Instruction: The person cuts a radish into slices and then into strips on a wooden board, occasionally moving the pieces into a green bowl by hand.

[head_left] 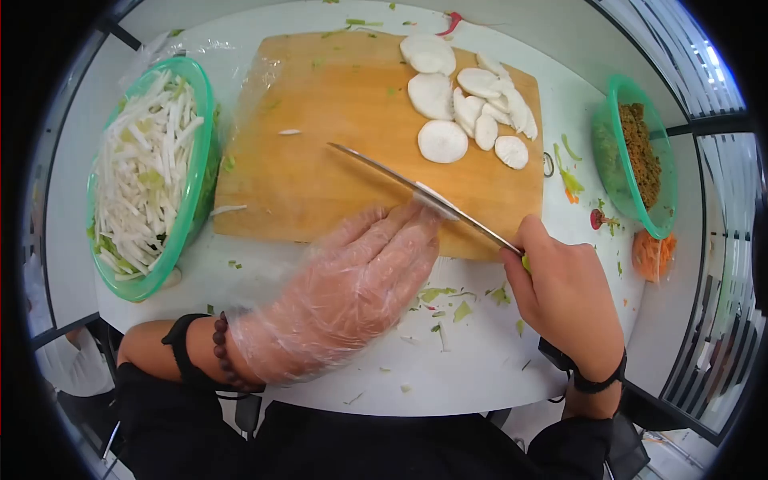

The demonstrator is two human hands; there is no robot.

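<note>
White radish slice lies on the wooden cutting board, left hand holding it with near-straight fingers; right hand clenches the knife. Untucked fingertips could get nicked!

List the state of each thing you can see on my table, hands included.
Left hand: gloved, fingertips at the blade
Right hand: bare, gripping the knife handle
Knife: held, blade slanting across the board
Cutting board: flat, partly covered
White slices: cut, some overlapping
Left green basin: filled with white strips
Right green bowl: partly filled, brown crumbly food
Green scraps: scattered
</note>
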